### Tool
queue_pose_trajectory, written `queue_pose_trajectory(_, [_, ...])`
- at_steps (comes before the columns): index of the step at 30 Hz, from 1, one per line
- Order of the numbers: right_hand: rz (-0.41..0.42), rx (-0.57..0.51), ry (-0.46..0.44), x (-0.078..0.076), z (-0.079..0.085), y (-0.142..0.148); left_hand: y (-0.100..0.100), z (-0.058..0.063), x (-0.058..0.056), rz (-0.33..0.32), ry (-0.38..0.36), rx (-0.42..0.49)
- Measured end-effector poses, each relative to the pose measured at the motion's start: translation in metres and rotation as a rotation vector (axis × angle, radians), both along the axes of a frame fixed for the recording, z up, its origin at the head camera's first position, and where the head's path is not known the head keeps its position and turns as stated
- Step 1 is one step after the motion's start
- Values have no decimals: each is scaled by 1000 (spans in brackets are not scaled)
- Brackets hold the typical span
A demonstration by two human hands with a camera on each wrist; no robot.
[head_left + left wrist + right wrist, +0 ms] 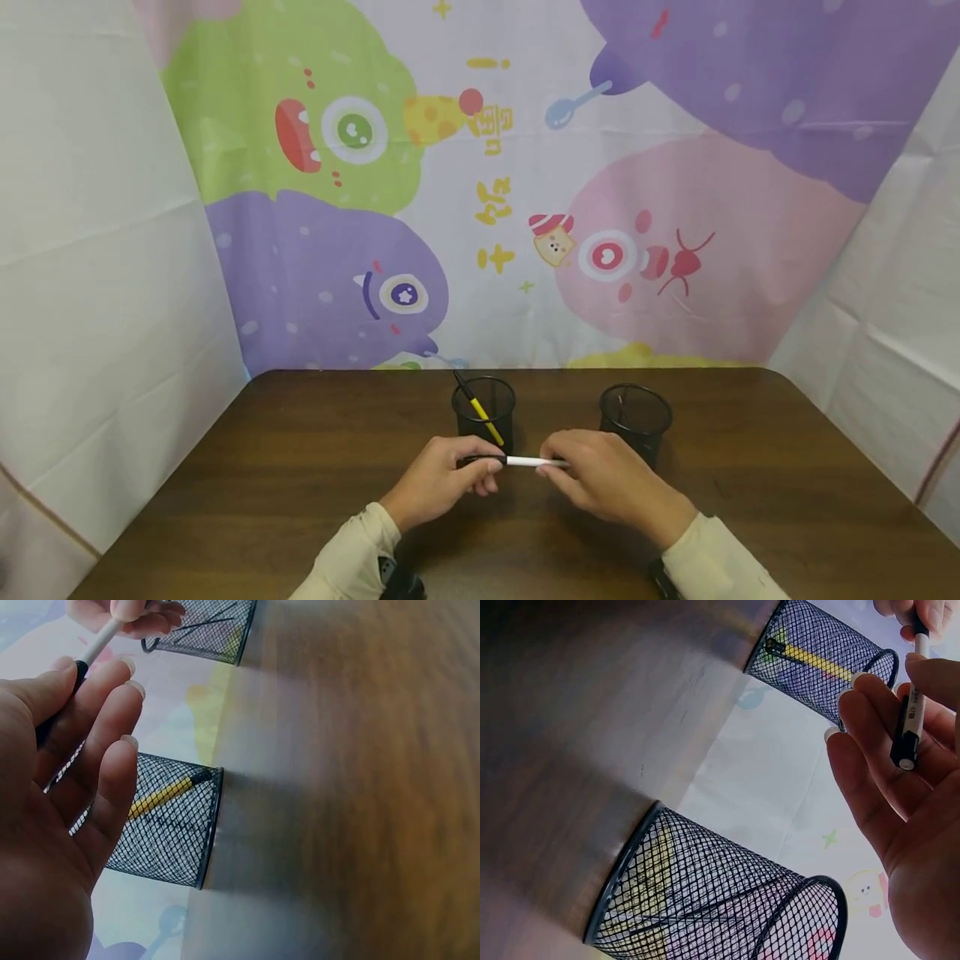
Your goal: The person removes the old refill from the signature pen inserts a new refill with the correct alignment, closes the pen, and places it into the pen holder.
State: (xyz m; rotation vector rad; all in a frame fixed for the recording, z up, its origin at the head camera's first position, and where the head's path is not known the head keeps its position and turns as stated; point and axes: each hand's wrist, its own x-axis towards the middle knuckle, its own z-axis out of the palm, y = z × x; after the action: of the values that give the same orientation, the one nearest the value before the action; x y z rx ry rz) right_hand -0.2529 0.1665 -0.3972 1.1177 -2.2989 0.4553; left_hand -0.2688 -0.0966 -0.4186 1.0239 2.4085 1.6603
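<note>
A slim white pen (522, 461) with black ends lies level between my two hands, above the table. My left hand (441, 479) pinches one black end between thumb and index finger. At the other end, where a clip shows in the right wrist view, my right hand (611, 479) holds the pen with thumb and fingers. Just beyond the left hand, a yellow pen (480, 409) with black ends leans inside a black mesh cup (463, 427). A second black mesh cup (633, 433) stands behind the right hand, which partly hides it.
The brown wooden table (322, 467) runs back to a hanging cloth (480, 317) printed with cartoon monsters. White cloth walls (112, 250) rise on both sides. The two cups stand apart near the far edge.
</note>
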Motion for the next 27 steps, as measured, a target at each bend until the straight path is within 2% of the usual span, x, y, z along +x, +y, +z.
queue_pose_trajectory(10, [-34,-10,-50,1,0,-1,3,10,7,28,37,-1])
queue_pose_trajectory(18, [-30,-9,-47,1,0,-1,-1,2,0,4,25,9])
queue_pose_trajectory(23, [-34,-12,-56,1,1,-1,-2,1,-1,-2,27,8])
queue_pose_trajectory(27, [-31,-19,-68,1,1,-1,-2,1,-1,2,64,-2])
